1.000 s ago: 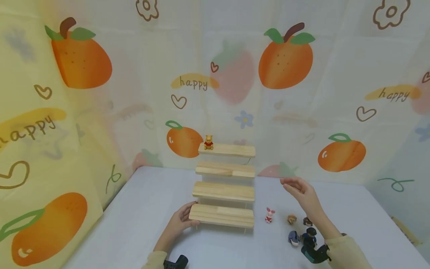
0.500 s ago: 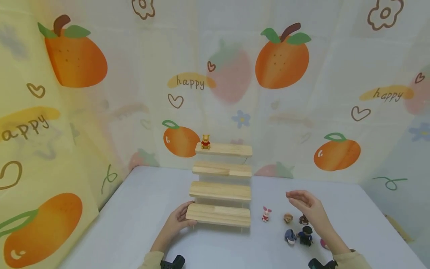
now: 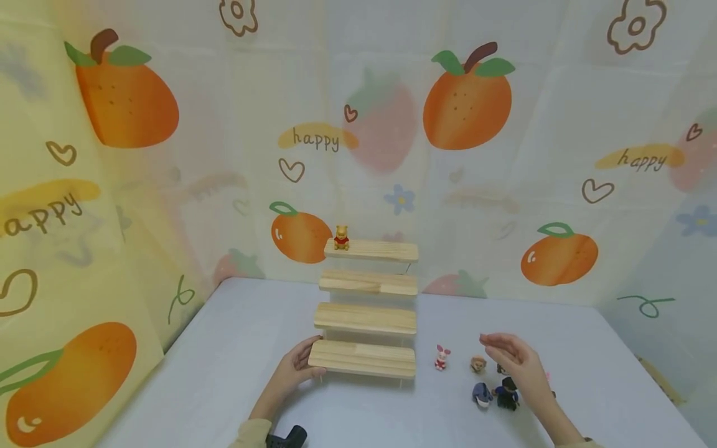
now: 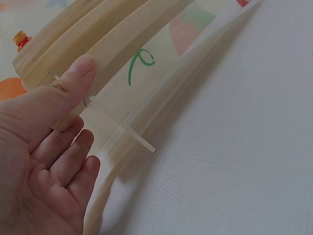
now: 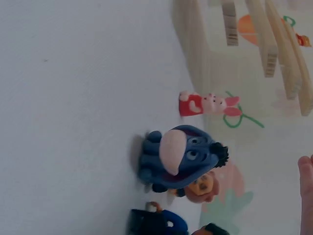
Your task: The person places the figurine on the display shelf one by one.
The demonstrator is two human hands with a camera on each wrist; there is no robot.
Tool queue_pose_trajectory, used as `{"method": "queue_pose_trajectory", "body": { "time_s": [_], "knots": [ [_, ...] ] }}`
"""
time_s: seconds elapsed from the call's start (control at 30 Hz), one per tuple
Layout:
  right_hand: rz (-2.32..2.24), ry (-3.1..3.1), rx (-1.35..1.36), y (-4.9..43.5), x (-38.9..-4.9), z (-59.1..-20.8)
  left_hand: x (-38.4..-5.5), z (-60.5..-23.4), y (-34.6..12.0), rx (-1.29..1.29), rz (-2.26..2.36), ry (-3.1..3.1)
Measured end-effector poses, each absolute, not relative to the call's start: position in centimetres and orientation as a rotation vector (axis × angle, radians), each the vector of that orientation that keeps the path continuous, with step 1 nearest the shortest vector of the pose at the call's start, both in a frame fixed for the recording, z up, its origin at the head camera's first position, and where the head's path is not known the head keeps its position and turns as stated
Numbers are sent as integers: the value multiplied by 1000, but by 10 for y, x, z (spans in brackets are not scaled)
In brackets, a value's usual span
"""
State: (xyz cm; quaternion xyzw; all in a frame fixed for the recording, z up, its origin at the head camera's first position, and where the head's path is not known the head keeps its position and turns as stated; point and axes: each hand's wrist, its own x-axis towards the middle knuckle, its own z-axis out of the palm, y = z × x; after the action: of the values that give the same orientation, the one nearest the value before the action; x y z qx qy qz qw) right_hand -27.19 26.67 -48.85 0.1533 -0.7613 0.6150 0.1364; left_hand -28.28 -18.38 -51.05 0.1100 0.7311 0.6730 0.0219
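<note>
Fruit-printed fabric [image 3: 386, 137] hung behind a white table [image 3: 235, 336]. The left hand [image 3: 295, 366] gripped the left end of a tiered stand's lowest shelf [image 3: 364, 359]; the right hand [image 3: 520, 362], fingers loose and seemingly holding nothing, hovered further right. Only a bear figure [image 3: 342, 239] sat on the top shelf [image 3: 383, 250], at left; piglet [image 3: 441, 358], donkey [image 3: 481, 396], brown-maned figure [image 3: 477, 364] and dark-clothed figure [image 3: 506, 396] apparently remained, right of the stand.
</note>
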Motion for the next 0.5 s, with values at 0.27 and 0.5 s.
{"method": "queue_pose_trajectory", "body": {
  "time_s": [0.27,0.5],
  "knots": [
    [1744,-2181,406,246,-233,-454,-278,-491,-181,367,2077,2249],
    [1611,-2318,300,245,-221,-461,-281,-506,-183,350,2089,2242]
  ]
}}
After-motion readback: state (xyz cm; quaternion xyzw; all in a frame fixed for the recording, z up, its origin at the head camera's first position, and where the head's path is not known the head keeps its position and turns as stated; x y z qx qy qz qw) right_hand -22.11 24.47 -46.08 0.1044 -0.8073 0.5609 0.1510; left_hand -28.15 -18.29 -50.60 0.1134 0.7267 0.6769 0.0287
